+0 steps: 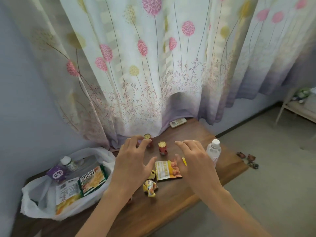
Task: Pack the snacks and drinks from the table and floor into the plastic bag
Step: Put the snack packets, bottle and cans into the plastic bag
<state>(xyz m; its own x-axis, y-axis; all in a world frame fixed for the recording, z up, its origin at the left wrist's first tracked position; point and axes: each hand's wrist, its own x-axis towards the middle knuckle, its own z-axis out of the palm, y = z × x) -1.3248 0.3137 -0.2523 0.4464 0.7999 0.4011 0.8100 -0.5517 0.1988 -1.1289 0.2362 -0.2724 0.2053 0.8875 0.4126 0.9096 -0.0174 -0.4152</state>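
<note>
A white plastic bag [42, 200] lies open at the table's left, holding several snack packets [92, 180] and a small bottle [68, 163]. Two red cans stand near the curtain: one [148, 139] just beyond my left fingertips, the other [162, 147] between my hands. My left hand [135, 161] hovers with fingers spread and holds nothing. My right hand [193, 159] is likewise spread above an orange snack packet [166, 170]. A clear water bottle [213, 151] stands right of that hand. Small yellow wrapped snacks [150, 186] lie near the table's front.
The wooden table [171, 202] meets a flowered curtain [153, 65] at the back, where a white remote [177, 122] lies. Small dark wrapped items [248, 159] sit on the grey floor to the right. A pale shelf [301, 110] stands at far right.
</note>
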